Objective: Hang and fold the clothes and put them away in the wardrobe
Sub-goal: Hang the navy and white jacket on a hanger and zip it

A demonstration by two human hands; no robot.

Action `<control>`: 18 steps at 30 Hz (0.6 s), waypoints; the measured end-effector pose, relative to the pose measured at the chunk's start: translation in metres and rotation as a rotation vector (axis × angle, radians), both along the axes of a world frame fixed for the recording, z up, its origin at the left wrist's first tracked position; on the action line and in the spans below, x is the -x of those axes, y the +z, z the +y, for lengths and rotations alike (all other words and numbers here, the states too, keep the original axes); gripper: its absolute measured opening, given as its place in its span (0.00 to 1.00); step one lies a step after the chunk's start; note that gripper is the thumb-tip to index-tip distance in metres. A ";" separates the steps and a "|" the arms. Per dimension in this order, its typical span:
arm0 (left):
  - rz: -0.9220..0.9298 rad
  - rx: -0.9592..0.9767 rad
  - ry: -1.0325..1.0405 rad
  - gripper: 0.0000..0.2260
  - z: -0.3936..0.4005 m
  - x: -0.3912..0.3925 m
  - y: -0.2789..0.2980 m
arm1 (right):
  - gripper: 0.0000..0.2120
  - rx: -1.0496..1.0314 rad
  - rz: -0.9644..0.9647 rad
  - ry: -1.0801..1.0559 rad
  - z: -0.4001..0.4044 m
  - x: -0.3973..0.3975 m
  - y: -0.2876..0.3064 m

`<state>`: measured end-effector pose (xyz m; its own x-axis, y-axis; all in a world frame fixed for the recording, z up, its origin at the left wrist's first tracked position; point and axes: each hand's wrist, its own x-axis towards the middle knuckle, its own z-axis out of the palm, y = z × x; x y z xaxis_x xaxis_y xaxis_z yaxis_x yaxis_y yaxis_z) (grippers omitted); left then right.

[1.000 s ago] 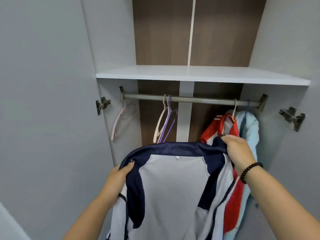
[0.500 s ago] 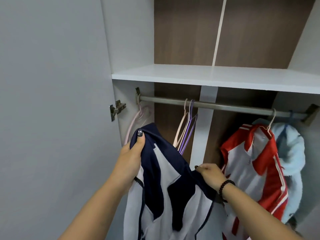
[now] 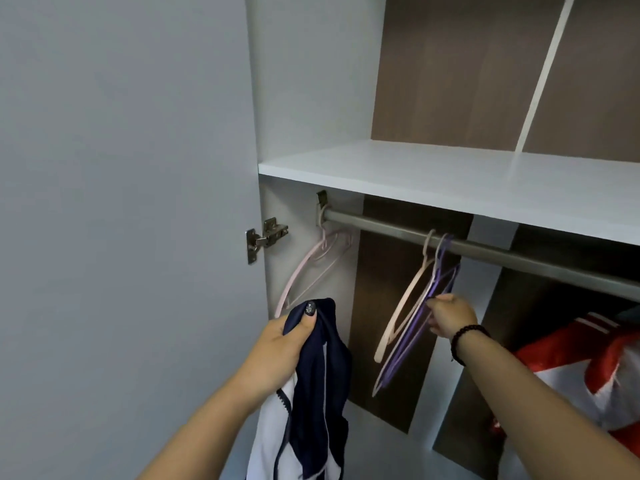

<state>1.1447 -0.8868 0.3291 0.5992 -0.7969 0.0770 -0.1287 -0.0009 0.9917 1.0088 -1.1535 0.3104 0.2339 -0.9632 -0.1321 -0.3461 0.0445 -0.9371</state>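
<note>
My left hand (image 3: 282, 344) grips the navy collar of a navy and white jacket (image 3: 313, 403), which hangs down bunched below it at the lower centre. My right hand (image 3: 448, 315) reaches into the wardrobe and holds a purple hanger (image 3: 403, 348) that hangs on the grey rail (image 3: 485, 251). A pale pink hanger (image 3: 398, 306) hangs right beside the purple one. Another pink hanger (image 3: 311, 268) hangs at the rail's left end.
A white shelf (image 3: 450, 178) runs above the rail. The open wardrobe door (image 3: 121, 202) fills the left, with a metal hinge (image 3: 265, 237). A red and white jacket (image 3: 588, 368) hangs at the lower right.
My right hand let go of the navy jacket and moved up to the purple hanger. The jacket now hangs from my left hand alone. The view swung left.
</note>
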 end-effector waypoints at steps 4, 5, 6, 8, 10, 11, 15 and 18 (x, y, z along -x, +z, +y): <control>0.019 -0.005 0.081 0.30 -0.003 -0.009 -0.005 | 0.07 -0.162 -0.072 -0.008 -0.025 -0.012 -0.012; 0.019 -0.003 0.094 0.29 -0.003 -0.010 -0.006 | 0.07 -0.164 -0.092 -0.020 -0.029 -0.013 -0.016; 0.020 -0.003 0.104 0.27 -0.002 -0.011 -0.007 | 0.06 -0.163 -0.115 -0.035 -0.032 -0.013 -0.017; 0.027 -0.007 0.127 0.25 0.000 -0.011 -0.011 | 0.03 -0.181 -0.139 -0.036 -0.034 -0.016 -0.020; 0.040 -0.014 0.139 0.24 0.002 -0.010 -0.014 | 0.03 -0.223 -0.148 0.014 -0.033 -0.019 -0.018; 0.049 -0.016 0.142 0.23 0.002 -0.010 -0.014 | 0.02 -0.246 -0.157 0.042 -0.032 -0.021 -0.017; 0.066 -0.014 0.154 0.23 0.002 -0.012 -0.013 | 0.04 -0.274 -0.148 0.062 -0.031 -0.024 -0.013; 0.055 -0.031 0.158 0.22 0.001 -0.013 -0.011 | 0.05 -0.253 -0.178 0.000 -0.030 -0.022 -0.010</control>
<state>1.1580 -0.8856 0.3178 0.7199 -0.6939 0.0170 -0.0697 -0.0480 0.9964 1.0312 -1.1836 0.3007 0.2745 -0.9050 -0.3251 -0.1775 0.2847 -0.9421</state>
